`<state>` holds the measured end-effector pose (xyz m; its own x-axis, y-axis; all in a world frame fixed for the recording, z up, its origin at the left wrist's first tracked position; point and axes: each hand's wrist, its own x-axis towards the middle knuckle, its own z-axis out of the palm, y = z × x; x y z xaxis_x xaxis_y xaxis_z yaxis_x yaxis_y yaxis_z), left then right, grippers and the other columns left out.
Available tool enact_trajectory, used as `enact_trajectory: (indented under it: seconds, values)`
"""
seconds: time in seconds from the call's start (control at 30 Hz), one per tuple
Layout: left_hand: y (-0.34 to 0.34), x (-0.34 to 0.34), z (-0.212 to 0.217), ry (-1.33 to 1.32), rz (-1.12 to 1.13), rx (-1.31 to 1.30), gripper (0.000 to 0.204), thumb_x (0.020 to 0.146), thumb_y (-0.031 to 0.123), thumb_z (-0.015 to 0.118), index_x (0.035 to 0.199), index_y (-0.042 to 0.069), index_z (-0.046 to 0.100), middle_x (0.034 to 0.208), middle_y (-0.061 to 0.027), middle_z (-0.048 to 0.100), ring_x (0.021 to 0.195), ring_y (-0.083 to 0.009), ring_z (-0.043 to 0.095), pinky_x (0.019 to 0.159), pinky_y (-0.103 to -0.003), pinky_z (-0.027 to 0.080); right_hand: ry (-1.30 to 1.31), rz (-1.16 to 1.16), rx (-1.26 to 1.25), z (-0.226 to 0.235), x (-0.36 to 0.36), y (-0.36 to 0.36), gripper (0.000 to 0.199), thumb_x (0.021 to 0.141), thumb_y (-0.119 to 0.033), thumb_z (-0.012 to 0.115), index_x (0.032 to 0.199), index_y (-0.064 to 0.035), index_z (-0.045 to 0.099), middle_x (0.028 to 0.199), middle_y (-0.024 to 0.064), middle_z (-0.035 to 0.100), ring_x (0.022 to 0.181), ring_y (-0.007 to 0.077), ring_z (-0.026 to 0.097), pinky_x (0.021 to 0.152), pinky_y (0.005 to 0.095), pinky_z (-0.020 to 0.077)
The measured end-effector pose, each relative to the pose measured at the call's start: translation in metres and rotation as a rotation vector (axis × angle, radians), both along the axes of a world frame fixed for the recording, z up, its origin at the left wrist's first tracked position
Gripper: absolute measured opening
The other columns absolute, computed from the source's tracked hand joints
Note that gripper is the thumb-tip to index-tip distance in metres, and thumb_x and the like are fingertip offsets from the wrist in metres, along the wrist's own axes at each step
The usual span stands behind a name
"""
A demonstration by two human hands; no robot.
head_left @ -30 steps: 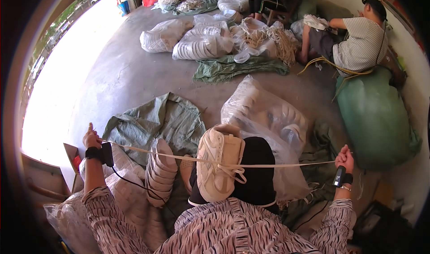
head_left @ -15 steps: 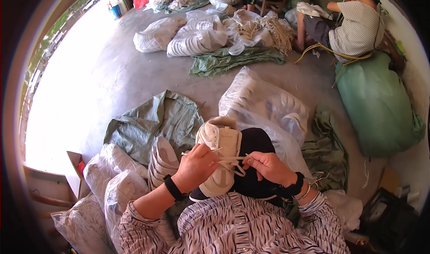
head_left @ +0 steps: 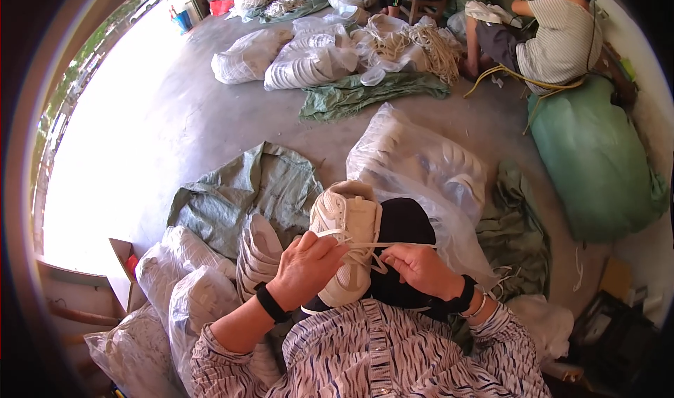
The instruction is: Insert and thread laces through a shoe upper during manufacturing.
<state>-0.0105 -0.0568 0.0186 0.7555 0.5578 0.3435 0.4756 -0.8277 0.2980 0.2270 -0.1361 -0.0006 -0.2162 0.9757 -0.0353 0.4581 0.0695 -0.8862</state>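
A cream sneaker (head_left: 347,219) rests on my lap, its heel pointing away from me and its toe toward my body. Pale laces (head_left: 365,245) cross over its upper and stretch between my two hands. At the shoe's left side, my left hand (head_left: 309,261) is closed, pinching the lace close to the eyelets. My right hand (head_left: 419,266) is closed too, over my dark trouser leg on the right of the shoe, gripping the lace, with a free end sticking out past the fingers. Loose lace loops hang between the hands.
Clear bags of shoe parts (head_left: 200,293) and a nested stack of uppers (head_left: 258,254) stand left. Ahead lie a green woven sheet (head_left: 253,187) and a bag of white shoe pieces (head_left: 414,159). A large green sack (head_left: 597,163) stands right; a co-worker (head_left: 558,40) sits behind it.
My right hand has shifted slightly right and down, and the lace end now reaches out beyond it. My left hand has moved a little to the right. The whole view has shifted slightly.
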Motion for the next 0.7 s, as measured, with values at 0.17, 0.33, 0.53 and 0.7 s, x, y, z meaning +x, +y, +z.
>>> enact_trajectory:
  seconds: [0.17,0.33,0.53,0.7]
  values:
    - [0.007,-0.001,0.003,0.141,-0.042,-0.004,0.015,0.069,0.009,0.063,0.082,0.011,0.057,0.078,-0.0011,0.051,0.079,-0.0206,0.052,0.066,-0.033,0.047,0.192,-0.193,-0.067,0.006,0.007,0.01,0.019,0.094,-0.014,0.05,0.099,0.0008,0.06,0.083,0.0045,0.062,0.052,0.0087,0.054,0.051,0.0218,0.045]
    - [0.009,0.005,0.014,0.214,-0.043,-0.033,0.016,0.068,0.007,0.061,0.082,0.009,0.055,0.081,-0.0044,0.051,0.082,-0.023,0.053,0.069,-0.035,0.047,0.184,-0.225,-0.033,0.001,0.009,0.02,0.021,0.093,-0.015,0.051,0.101,0.0018,0.059,0.079,0.0076,0.062,0.05,0.0118,0.055,0.049,0.0239,0.0452]
    - [0.005,0.015,0.022,0.259,0.007,-0.163,0.017,0.069,0.014,0.067,0.083,0.011,0.058,0.081,-0.003,0.053,0.08,-0.0226,0.053,0.068,-0.036,0.047,0.013,-0.049,0.036,-0.015,0.004,0.032,0.019,0.094,-0.016,0.048,0.097,0.0001,0.059,0.079,0.0073,0.062,0.049,0.011,0.054,0.047,0.0231,0.0439]
    - [0.008,0.027,0.011,0.233,-0.06,0.0,0.015,0.069,0.013,0.064,0.079,0.008,0.053,0.079,-0.0053,0.051,0.082,-0.0234,0.053,0.069,-0.035,0.046,0.085,-0.061,-0.165,-0.009,0.006,0.033,0.02,0.094,-0.017,0.048,0.095,0.0002,0.058,0.073,0.0055,0.062,0.048,0.0095,0.052,0.046,0.0231,0.043]
